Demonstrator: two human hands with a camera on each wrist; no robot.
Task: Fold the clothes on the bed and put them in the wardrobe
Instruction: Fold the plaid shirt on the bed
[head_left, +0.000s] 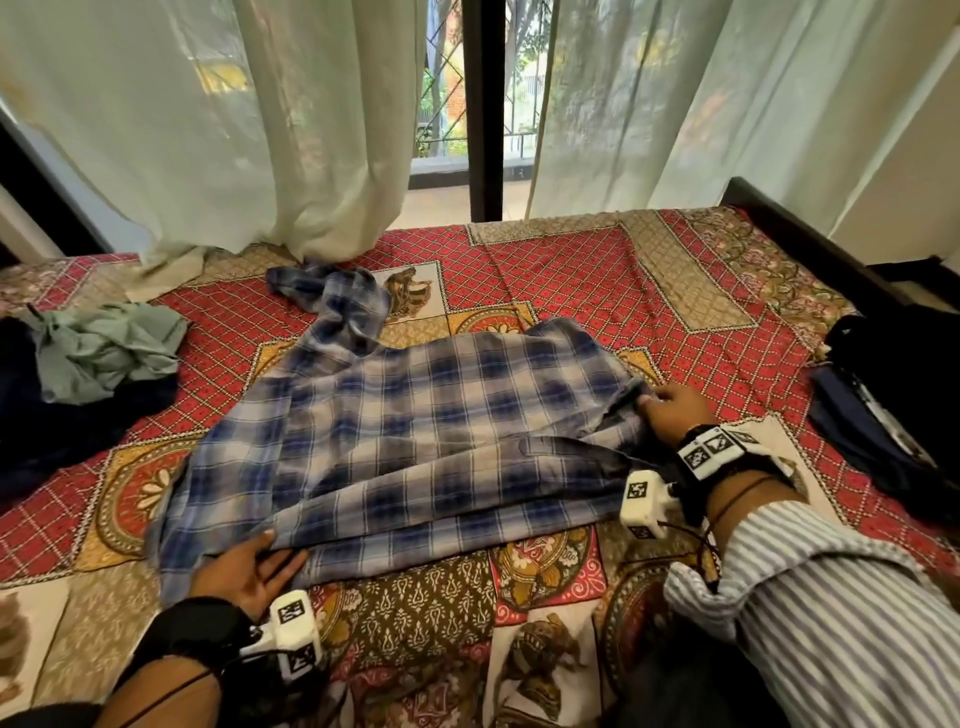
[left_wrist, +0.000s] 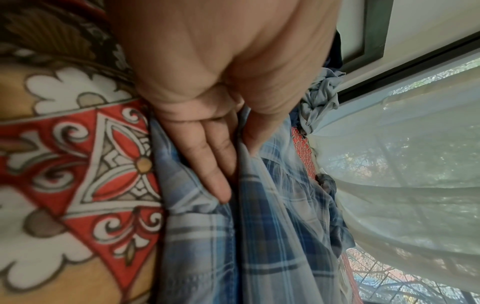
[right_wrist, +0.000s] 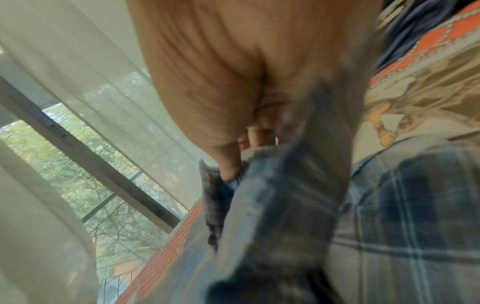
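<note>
The fingers (left_wrist: 207, 164) of the left hand (head_left: 244, 566) lie straight along the hem at 7 o'clock, and the thumb pinches a fold against them. The fingers (head_left: 655, 399) of the right hand (head_left: 672, 413) curl round bunched cloth at 3 o'clock. The plaid shirt (head_left: 431, 431) lies spread at the centre of the bed (head_left: 571, 270). The step in hand is judged to be folding this shirt. The next move calls for level, taut edges.

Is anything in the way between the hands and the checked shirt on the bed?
No, nothing is. Both hands hold the shirt: the left hand pinches its near edge, and the right hand grips its right end. The wardrobe is out of view, so that path cannot be judged.
</note>
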